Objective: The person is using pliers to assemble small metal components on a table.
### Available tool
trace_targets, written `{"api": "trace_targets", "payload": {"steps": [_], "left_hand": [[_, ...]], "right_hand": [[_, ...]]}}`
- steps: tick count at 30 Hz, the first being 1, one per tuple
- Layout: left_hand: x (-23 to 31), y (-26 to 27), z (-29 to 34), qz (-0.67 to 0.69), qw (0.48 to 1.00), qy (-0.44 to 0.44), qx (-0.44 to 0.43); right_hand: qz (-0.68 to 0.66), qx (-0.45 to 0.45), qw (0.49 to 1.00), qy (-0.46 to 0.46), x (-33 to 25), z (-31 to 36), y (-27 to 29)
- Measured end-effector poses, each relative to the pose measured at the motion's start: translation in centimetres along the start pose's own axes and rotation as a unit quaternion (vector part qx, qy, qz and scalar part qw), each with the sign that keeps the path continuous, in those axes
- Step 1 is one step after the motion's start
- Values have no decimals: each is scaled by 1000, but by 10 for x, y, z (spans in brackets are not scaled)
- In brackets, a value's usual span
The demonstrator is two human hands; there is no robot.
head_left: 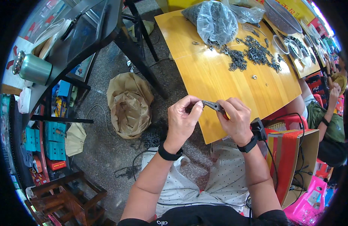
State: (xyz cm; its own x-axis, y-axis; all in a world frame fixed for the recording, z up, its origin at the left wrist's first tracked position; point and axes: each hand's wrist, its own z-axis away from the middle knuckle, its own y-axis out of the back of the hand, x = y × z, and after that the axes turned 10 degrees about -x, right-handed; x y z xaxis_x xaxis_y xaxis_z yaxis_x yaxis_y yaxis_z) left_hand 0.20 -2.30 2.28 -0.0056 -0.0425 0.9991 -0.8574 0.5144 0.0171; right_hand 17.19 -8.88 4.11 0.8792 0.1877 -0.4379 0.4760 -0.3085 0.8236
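My right hand (236, 118) is closed round a pair of dark pliers (215, 106), whose jaws point left. Thumb and fingers of my left hand (182, 119) are pinched together at the tip of the jaws; whatever sits between them is too small or hidden to name. Both hands are above the near left edge of the yellow wooden table (204, 77). Farther back on it lie heaps of dark metal links (256, 51) beside a clear plastic bag (216, 24) full of similar dark pieces. A small silvery piece (254, 77) rests nearer to me.
An open brown bag (129, 107) stands on the floor at left, near a black-legged table carrying a green flask (37, 69). A wooden stool (66, 199) is at lower left. To my right are a cardboard box (288, 165) with cables and another person (328, 116).
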Motion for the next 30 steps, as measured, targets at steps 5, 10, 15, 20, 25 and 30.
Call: {"api": "trace_targets", "payload": {"steps": [5,10,15,20,25,30], "left_hand": [[3,-1,-1,-66,996,-52,31],[17,-1,-3,-171,978,-111,50],[17,-2,-3,-209,970,-114,54],[16,-3,-4,-224,965,-124,58],[15,-3,-4,-216,968,-116,58],[14,-1,-2,-129,989,-61,48]], "right_hand": [[-124,-71,987,-69,-5,2,-4],[-136,-81,983,-97,-6,2,-1],[-136,-86,982,-102,-5,1,0],[-131,-92,982,-99,-2,3,-1],[-133,-71,984,-93,-2,5,-5],[-62,-42,996,-50,-3,3,-3]]}}
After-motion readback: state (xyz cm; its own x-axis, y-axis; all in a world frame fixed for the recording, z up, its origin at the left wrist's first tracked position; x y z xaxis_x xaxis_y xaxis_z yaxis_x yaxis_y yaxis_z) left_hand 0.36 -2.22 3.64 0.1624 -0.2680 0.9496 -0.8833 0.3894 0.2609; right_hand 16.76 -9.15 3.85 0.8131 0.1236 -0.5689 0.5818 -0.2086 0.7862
